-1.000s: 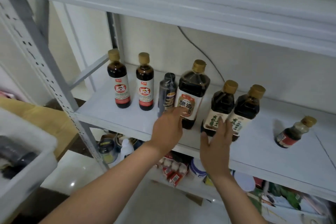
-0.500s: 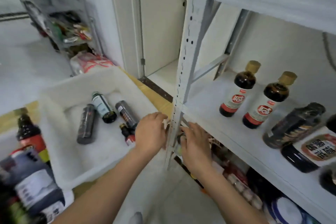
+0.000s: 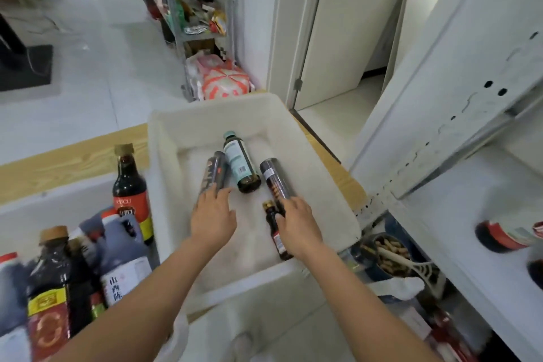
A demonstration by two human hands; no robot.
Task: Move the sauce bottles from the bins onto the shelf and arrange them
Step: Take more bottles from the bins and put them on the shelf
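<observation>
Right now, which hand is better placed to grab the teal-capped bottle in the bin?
Left. The left hand reaches beside the teal-capped bottle; the right hand sits over the small bottle, farther off.

In the white bin [image 3: 211, 107], bare floor lies toward 6 o'clock, between the left hand [image 3: 213, 217] and the right hand [image 3: 298, 226]. Three lying bottles [image 3: 239, 160] crowd 12 o'clock (nearly touching). At 9 o'clock standing bottles [image 3: 129, 185] bar the way; at 3 o'clock, the shelf post [image 3: 440, 114].

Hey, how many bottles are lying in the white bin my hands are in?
4: dark slim bottle at the left hand, teal-capped bottle beside it, clear-topped bottle by the right hand, small bottle partly under that hand. None seem hidden.
</observation>
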